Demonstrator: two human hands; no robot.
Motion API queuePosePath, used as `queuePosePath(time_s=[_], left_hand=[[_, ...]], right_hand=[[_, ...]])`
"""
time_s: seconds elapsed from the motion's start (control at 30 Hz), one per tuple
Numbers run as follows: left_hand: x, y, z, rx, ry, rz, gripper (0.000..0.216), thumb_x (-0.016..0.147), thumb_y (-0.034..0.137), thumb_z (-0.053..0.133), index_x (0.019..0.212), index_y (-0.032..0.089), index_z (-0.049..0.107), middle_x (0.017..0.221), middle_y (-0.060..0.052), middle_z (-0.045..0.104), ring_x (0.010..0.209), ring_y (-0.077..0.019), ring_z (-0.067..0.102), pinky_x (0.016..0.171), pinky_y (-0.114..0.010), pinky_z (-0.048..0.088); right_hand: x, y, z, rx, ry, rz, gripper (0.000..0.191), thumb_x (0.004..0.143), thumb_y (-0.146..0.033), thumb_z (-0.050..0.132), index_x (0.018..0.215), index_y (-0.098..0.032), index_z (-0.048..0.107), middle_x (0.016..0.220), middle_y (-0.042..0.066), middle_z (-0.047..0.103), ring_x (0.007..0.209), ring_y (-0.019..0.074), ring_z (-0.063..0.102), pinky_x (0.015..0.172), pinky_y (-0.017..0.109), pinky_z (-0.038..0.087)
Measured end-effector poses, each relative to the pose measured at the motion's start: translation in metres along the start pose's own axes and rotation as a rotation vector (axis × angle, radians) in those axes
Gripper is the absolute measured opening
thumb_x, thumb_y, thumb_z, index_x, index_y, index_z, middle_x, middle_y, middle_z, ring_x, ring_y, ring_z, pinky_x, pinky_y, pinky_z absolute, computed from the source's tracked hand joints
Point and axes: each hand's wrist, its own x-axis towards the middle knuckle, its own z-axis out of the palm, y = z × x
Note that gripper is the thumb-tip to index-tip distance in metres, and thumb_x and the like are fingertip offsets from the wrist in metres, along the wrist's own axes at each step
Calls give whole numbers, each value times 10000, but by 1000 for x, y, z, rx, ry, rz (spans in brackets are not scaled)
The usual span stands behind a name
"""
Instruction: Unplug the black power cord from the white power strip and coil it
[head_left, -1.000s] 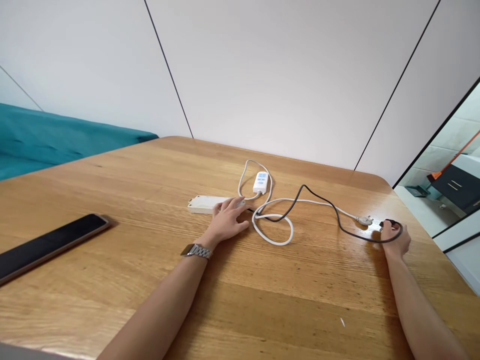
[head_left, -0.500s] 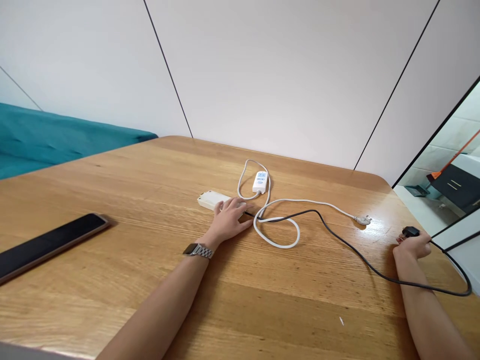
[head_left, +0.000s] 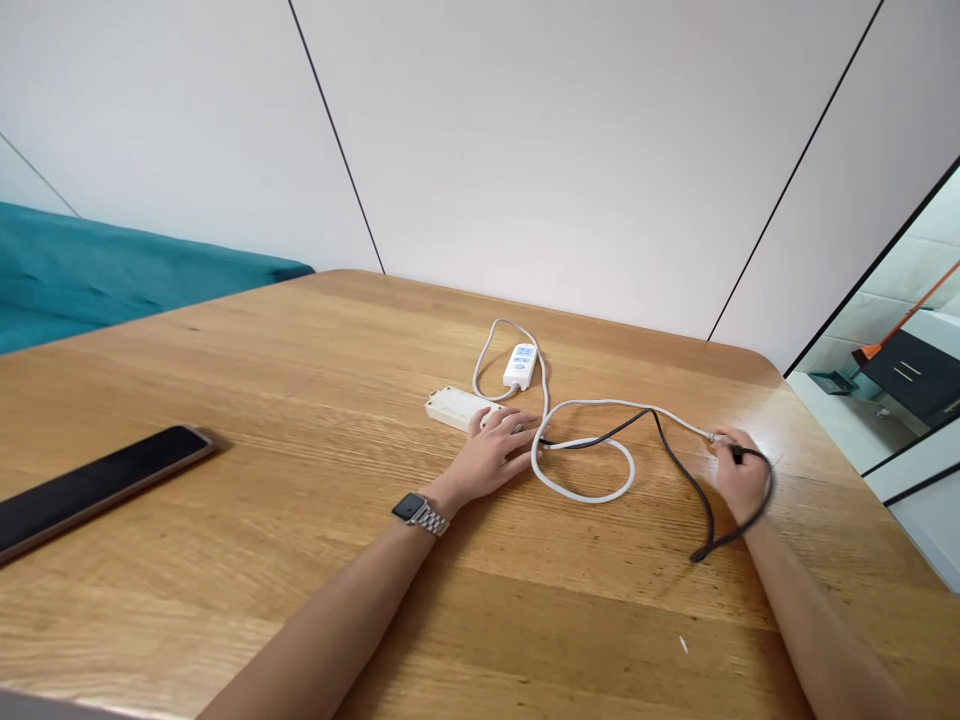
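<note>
The left hand (head_left: 491, 458) lies spread over the right end of the white box (head_left: 457, 407) (long axis roughly sideways), while the right hand (head_left: 739, 482), well apart, seemingly grips the black plug (head_left: 738, 454).

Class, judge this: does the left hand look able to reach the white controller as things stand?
Probably yes: the white controller lies just beyond the left hand, with little more than a thin cable between.

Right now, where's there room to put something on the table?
There's bare tabletop between the black device and left hand, and between both forearms, except a white speck. Crowded: around the white box, remote, white cord, black cord, right hand.
</note>
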Motion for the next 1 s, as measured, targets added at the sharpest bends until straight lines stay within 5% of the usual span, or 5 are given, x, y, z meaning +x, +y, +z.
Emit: queuePosePath(time_s=[0.1,0.3,0.5,0.77,1.0], left_hand=[[1,6,1,-33,23,22,380,916,469,442,1221,328,619,1283,-58,601,1230,-275,440,1098,-505,142],[0,18,8,-115,34,23,464,845,481,567,1255,263,579,1201,-77,643,1131,-265,499,1019,-453,254],[5,25,18,-108,86,17,363,872,290,547,1230,262,598,1042,-66,688,1002,-229,542,923,-398,336],[12,36,27,-63,80,-7,363,854,242,568,1217,221,564,983,-81,654,940,-235,571,829,-360,430],[13,32,23,-92,109,-55,211,872,198,476,1065,219,560,920,-67,634,863,-212,586,762,-322,456]], right_hand=[[-9,-15,19,-55,-203,-157,312,864,-319,488,1108,-201,644,1088,102,685,1007,248,636,914,433,498],[-16,-32,40,-126,-506,-273,515,942,-328,411,1452,-271,366,1425,65,490,1241,237,527,1029,443,445],[-17,-46,57,-244,-405,-209,585,954,-365,387,1507,-260,228,1450,122,439,1254,308,504,952,503,486],[-3,-54,69,-152,-360,-242,352,941,-329,392,1254,-245,528,1309,121,507,1150,273,552,907,439,496],[-12,-57,47,21,-317,-278,159,884,-328,508,781,-227,575,863,51,581,788,199,585,735,325,485]])
